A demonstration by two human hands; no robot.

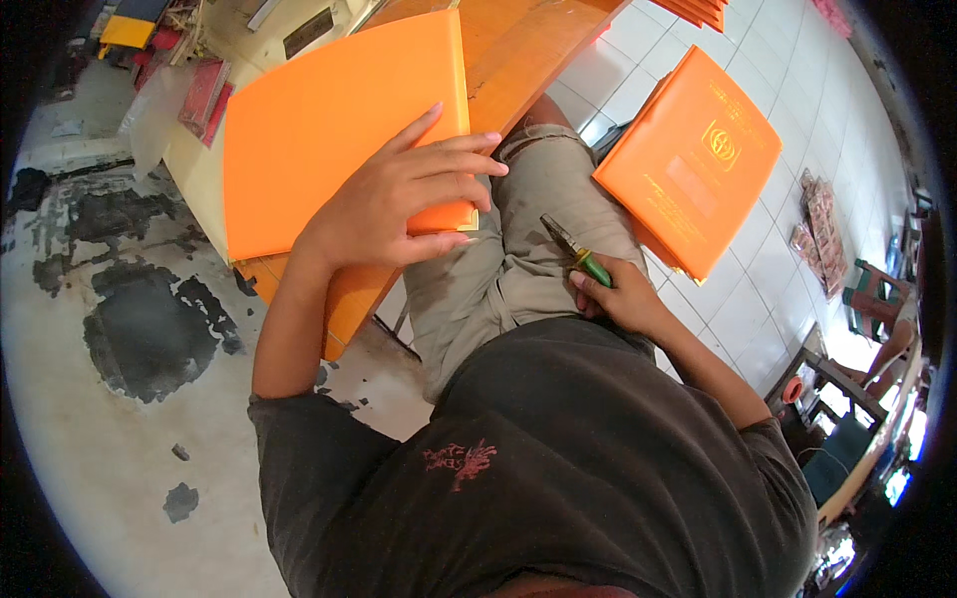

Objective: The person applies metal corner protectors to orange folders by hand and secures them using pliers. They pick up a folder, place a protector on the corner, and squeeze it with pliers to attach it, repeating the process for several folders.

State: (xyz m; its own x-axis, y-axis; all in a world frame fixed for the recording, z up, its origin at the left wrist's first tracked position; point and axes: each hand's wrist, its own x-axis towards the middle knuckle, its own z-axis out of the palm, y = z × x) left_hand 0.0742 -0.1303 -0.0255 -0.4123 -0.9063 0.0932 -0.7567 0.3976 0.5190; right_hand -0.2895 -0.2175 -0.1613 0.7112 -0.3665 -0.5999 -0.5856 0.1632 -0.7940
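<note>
A large plain orange folder (344, 130) lies on the wooden table in front of me, a small gold-coloured corner piece (473, 227) at its near right corner. Over that right edge is my left hand (414, 189), its fingers spread and the thumb beside the corner; whether the palm presses on the cover I cannot tell. Resting near my lap, my right hand (613, 294) is closed round green-handled pliers (564, 237), whose metal jaws point up and to the left. To the right of my knee is a stack of orange folders (698, 159) with gold print on the top cover.
The wooden table (533, 50) runs away from me, with a pale board (189, 194) at its left. More orange folders (698, 10) sit at the far edge. Packets (822, 234) lie on the tiled floor, and a dark stool (877, 299) stands at the far right.
</note>
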